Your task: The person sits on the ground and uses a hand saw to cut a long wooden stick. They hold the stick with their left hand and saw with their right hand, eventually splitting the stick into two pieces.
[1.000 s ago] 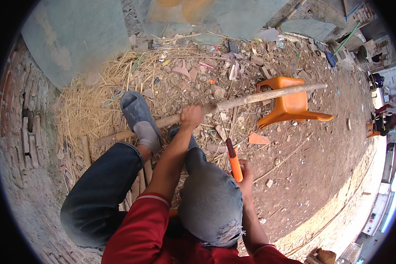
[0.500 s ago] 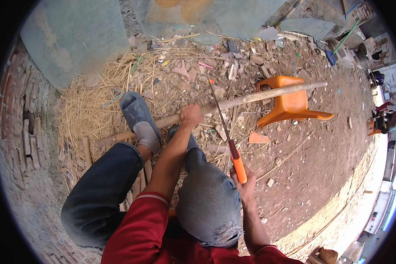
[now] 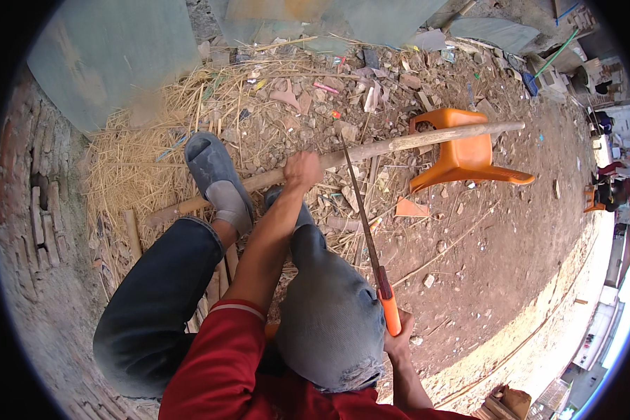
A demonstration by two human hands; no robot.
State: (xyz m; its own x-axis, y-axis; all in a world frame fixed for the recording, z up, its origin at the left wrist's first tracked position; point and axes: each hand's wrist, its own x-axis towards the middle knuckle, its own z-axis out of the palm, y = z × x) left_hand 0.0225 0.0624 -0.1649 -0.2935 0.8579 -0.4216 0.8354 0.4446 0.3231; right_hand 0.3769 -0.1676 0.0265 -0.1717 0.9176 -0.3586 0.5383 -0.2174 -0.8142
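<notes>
A long wooden pole (image 3: 427, 138) runs from the straw at left up to the right, its far part resting on a tipped orange plastic stool (image 3: 467, 155). My left hand (image 3: 303, 170) is closed around the pole near its middle. In my right hand (image 3: 400, 337) is the orange handle of a hand saw (image 3: 368, 231). The saw's long narrow blade lies across the pole just right of my left hand, its tip near the far side of the wood. My sandalled foot (image 3: 213, 168) is close against the pole's left part.
A brick wall (image 3: 38, 210) stands at left. Grey-green panels (image 3: 112, 63) lean at the back. Straw (image 3: 140, 150), stones and broken tile pieces (image 3: 411, 208) litter the dirt. Cut wood (image 3: 500, 406) lies at lower right. People (image 3: 612, 189) are far off at the right edge.
My right hand has drawn the saw back toward me and slightly right, so less blade extends beyond the pole. My left hand keeps its hold on the pole.
</notes>
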